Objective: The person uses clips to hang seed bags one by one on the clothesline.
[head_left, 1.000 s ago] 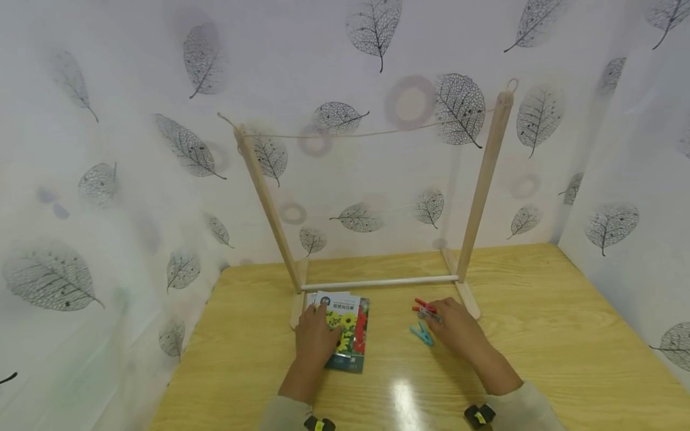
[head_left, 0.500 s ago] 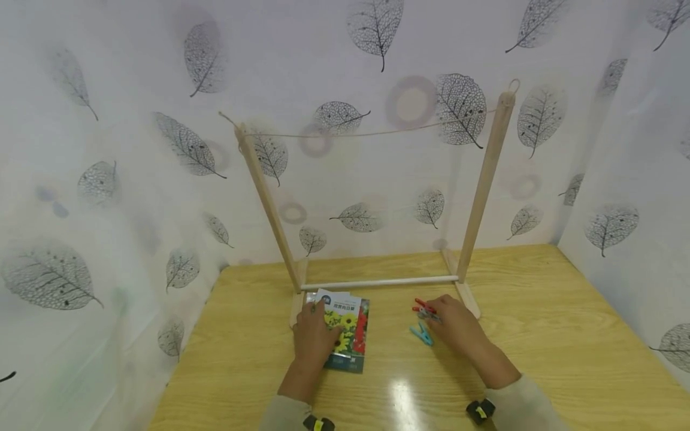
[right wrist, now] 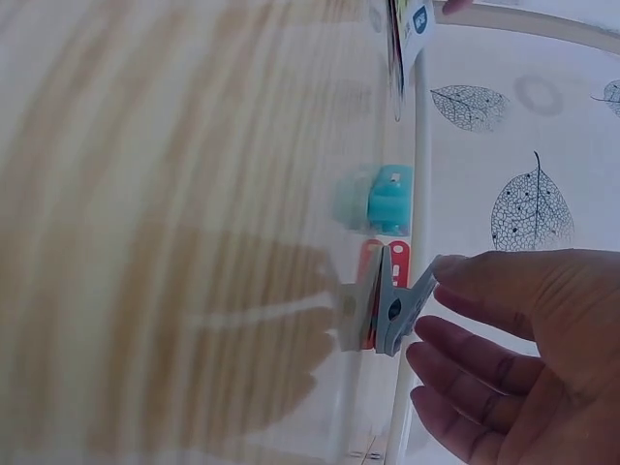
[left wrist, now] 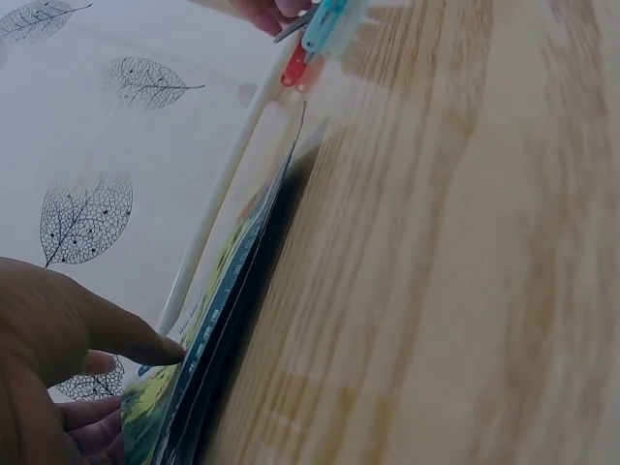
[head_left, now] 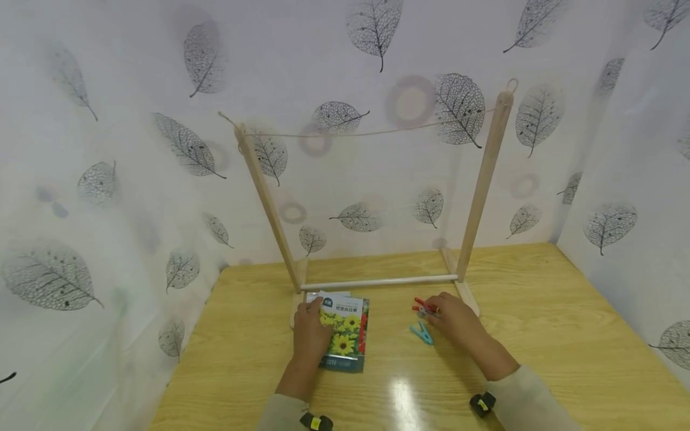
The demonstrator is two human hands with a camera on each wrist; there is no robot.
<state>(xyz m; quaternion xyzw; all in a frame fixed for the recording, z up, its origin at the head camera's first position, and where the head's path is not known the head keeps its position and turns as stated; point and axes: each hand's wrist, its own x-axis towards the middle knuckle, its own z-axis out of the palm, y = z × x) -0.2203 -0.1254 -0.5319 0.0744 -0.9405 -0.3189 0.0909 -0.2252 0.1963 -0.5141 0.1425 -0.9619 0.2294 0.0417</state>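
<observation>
My left hand (head_left: 311, 330) grips the left edge of the top seed packet (head_left: 345, 342), which has yellow flowers on its front. Beneath it lies at least one more packet with red flowers (head_left: 365, 320); the stack's edges show in the left wrist view, where a fingertip presses the top face. To the right, my right hand (head_left: 455, 317) pinches one arm of a grey clothespin (right wrist: 395, 308) between thumb and finger. Red clothespins (head_left: 426, 301) lie against it. A turquoise clothespin (head_left: 421, 334) lies just in front on the table.
Behind the packets and clothespins stands a wooden frame with two posts (head_left: 487, 185), a white bottom rod (head_left: 377, 281) and a thin string (head_left: 366, 133) between the post tops. The wood-grain table (head_left: 544, 335) meets leaf-patterned cloth walls at the back and sides.
The top seed packet has shifted slightly right and straightened, showing more of its front. My left hand's fingers now lie nearer its left edge. My right hand has barely moved at the clothespins.
</observation>
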